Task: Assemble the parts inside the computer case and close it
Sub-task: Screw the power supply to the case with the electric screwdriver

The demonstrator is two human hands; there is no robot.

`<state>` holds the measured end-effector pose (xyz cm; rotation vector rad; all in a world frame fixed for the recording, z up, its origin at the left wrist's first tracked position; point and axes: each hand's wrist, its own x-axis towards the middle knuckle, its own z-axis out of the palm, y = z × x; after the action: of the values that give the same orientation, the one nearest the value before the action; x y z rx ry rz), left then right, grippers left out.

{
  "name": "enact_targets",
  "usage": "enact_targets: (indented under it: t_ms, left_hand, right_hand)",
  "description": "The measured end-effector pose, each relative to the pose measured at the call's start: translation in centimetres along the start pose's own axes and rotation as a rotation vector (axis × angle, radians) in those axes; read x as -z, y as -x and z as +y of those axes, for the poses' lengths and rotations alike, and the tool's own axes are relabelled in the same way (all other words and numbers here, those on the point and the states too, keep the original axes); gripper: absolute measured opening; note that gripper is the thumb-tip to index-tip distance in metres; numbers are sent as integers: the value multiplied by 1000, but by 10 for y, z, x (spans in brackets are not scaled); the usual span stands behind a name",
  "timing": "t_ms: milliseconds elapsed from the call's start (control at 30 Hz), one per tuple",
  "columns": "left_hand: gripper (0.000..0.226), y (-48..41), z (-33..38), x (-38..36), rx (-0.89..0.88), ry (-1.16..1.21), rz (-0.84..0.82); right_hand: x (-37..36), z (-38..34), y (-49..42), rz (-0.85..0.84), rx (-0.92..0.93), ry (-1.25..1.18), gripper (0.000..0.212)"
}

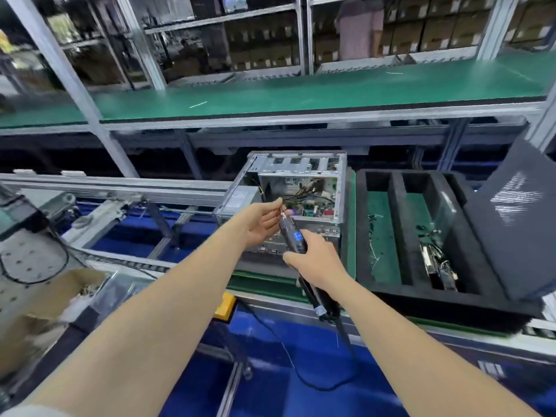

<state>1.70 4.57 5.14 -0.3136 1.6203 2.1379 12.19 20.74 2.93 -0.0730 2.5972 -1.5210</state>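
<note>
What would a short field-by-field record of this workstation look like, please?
Left hand: fingertips at the bit of the electric screwdriver; any screw is too small to tell
Right hand: grips the electric screwdriver, bit pointing toward the case
Computer case: on the green mat, side open, cables and board visible
Foam tray: black, right of the case, cables and parts in its right slot
Grey panel: tilted, at the tray's right end
</note>
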Motion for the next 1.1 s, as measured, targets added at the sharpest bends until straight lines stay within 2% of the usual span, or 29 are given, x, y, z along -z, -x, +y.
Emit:
enact_targets:
  t_ms: [67, 200, 367, 500, 600, 801, 1101]
  left_hand:
    - [18, 7, 0, 31, 19, -78, 17]
    - [17, 13, -9, 91, 101, -17, 28]
    - [18, 8, -35, 153, 242, 40, 89]
    - [14, -4, -52, 189, 306, 108, 47]
    - [10, -13, -62, 198, 304, 207, 22]
    - [15, -29, -76, 195, 335, 286, 9]
    - [12, -50, -76, 194, 370, 182, -33]
  right_hand:
    - [-20, -8, 0, -50, -21, 75, 43]
    - [-63, -23, 0, -99, -80, -6, 24]
    - [-134, -35, -3, -129, -189, -12, 28]
    - [-178, -34, -10, -148, -334, -209, 25]
    - [-202, -31, -16, -105, -398, -270, 28]
    - [-223, -25, -23, -19, -464, -305, 31]
    - [-217, -12, -37, -14, -485, -310, 27]
